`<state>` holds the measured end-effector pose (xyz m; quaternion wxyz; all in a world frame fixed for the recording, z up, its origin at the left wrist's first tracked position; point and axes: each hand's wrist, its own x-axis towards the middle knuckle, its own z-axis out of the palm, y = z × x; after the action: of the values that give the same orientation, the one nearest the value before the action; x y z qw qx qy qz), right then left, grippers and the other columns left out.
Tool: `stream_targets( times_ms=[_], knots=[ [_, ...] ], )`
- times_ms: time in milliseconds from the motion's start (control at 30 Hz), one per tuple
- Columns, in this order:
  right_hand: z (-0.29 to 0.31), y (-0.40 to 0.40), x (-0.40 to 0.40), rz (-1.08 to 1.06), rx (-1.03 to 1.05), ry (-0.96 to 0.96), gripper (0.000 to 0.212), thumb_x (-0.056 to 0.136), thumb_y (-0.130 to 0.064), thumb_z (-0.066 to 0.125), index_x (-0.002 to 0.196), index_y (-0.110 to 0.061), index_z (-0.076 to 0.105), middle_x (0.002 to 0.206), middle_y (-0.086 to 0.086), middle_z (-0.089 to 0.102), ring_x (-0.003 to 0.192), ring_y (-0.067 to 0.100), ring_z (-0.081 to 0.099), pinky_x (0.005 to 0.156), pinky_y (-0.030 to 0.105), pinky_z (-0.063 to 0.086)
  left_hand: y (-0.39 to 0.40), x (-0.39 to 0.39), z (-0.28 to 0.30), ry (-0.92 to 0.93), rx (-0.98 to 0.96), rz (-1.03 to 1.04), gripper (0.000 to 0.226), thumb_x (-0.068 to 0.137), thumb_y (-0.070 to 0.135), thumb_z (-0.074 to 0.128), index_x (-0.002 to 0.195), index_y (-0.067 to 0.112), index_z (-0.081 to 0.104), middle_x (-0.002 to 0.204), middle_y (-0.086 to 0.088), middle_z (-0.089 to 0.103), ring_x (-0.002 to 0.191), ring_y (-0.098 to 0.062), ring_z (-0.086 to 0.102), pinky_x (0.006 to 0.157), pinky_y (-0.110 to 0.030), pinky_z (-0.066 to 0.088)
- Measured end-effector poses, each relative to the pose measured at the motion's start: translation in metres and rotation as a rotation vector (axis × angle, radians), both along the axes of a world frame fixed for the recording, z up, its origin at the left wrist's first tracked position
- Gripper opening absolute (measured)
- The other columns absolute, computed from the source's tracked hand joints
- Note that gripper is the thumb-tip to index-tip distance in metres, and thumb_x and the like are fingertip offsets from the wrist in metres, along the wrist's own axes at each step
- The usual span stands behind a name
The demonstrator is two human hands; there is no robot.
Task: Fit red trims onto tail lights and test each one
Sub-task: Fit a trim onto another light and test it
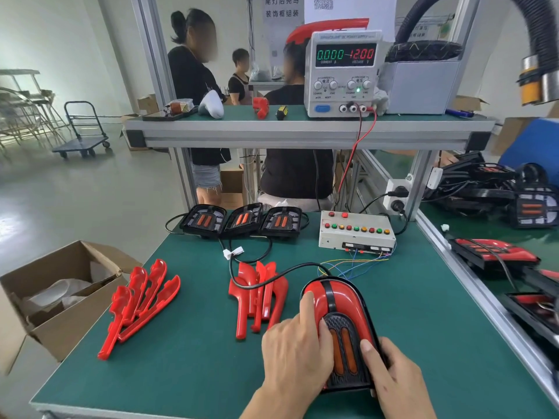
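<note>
Nearest the camera, on the green bench [187, 358], lies a tail light [341, 334] with red trim already on its top and sides, black grille and 2 orange strips facing up. Left hand [298, 355] lies on its left side, fingers stretched forward and pressing down on the red trim, index tip near the top curve; grip flat, not curled round anything. Right hand [393, 376] grips the light's lower right edge, thumb on the face beside the orange strips, fingers wrapped under the rim. A black cable [257, 284] runs from the light's top across a pile of loose red trims [260, 297] just left of it. Further left, a second fan of red trims [139, 303], well apart from the light. A cardboard box [57, 297] with paper inside sits off the bench's left edge. Farther back, 3 untrimmed black tail lights [242, 220] stand in a row, and right of them a test box [355, 232] with coloured buttons and thin wires trailing toward the held light. On the upper shelf, a DC power supply [343, 74] reads 0.000 and 12.00. More finished lights [493, 252] lie on the bench to the right. 3 people stand behind the frame.
</note>
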<state>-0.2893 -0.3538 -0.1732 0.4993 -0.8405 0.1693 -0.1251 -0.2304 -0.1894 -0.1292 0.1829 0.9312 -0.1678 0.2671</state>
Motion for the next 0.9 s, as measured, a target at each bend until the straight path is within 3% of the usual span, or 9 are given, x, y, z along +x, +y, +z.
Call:
stream_targets(
  times_ms=[133,233,333,400,500,767,900],
  knots=[
    [-0.001,0.0,0.0,0.001,-0.003,-0.001,0.035,0.091,-0.059,0.05,0.088,-0.028,0.067,0.06,0.007,0.068,0.05,0.017,0.063,0.058,0.024,0.05,-0.002,0.002,-0.002,-0.024,-0.041,-0.009,0.043,0.068,0.031,0.077,0.108,0.016,0.072,0.04,0.011,0.046,0.032,-0.007,0.044,0.041,-0.02,0.021],
    [0.0,0.0,0.0,-0.009,0.005,-0.004,0.035,0.091,-0.059,0.051,0.087,-0.029,0.068,0.057,0.004,0.067,0.047,0.013,0.062,0.051,0.019,0.047,-0.003,0.005,-0.004,-0.055,-0.099,-0.042,0.041,0.071,0.029,0.075,0.11,0.015,0.072,0.049,0.012,0.052,0.04,-0.008,0.05,0.042,-0.021,0.033],
    [-0.002,0.0,0.0,-0.013,0.012,-0.005,0.031,0.093,-0.055,0.054,0.085,-0.029,0.068,0.056,0.005,0.065,0.047,0.014,0.062,0.06,0.032,0.057,-0.003,0.007,-0.004,-0.079,-0.143,-0.084,0.041,0.078,0.028,0.071,0.116,0.013,0.071,0.06,0.012,0.059,0.051,-0.008,0.054,0.048,-0.025,0.044],
    [-0.001,0.0,0.0,-0.015,0.022,-0.011,0.041,0.087,-0.064,0.05,0.085,-0.028,0.068,0.057,0.007,0.065,0.048,0.016,0.062,0.061,0.036,0.057,-0.002,0.009,-0.004,-0.077,-0.147,-0.095,0.041,0.082,0.029,0.067,0.119,0.013,0.069,0.063,0.012,0.061,0.053,-0.008,0.055,0.049,-0.025,0.045],
    [0.001,0.001,-0.001,-0.002,0.032,-0.011,0.056,0.075,-0.076,0.042,0.087,-0.028,0.069,0.057,0.006,0.065,0.048,0.017,0.062,0.058,0.03,0.054,-0.001,0.01,-0.004,-0.069,-0.133,-0.085,0.04,0.083,0.029,0.069,0.119,0.013,0.069,0.064,0.011,0.061,0.053,-0.009,0.055,0.048,-0.026,0.045],
    [0.004,0.0,-0.002,0.004,0.02,-0.01,0.059,0.074,-0.078,0.038,0.088,-0.027,0.066,0.058,0.008,0.067,0.05,0.018,0.064,0.06,0.029,0.052,-0.003,0.009,-0.011,-0.054,-0.175,-0.059,0.037,0.09,0.035,0.057,0.12,0.017,0.069,0.077,0.012,0.064,0.066,-0.009,0.058,0.054,-0.026,0.047],
    [0.007,0.002,-0.002,0.017,0.014,-0.021,0.054,0.079,-0.074,0.04,0.09,-0.028,0.066,0.052,0.006,0.064,0.045,0.014,0.06,0.048,0.016,0.041,0.0,0.01,-0.014,-0.044,-0.187,-0.046,0.036,0.091,0.038,0.057,0.12,0.02,0.068,0.081,0.013,0.059,0.07,-0.009,0.057,0.055,-0.025,0.044]
  ],
)
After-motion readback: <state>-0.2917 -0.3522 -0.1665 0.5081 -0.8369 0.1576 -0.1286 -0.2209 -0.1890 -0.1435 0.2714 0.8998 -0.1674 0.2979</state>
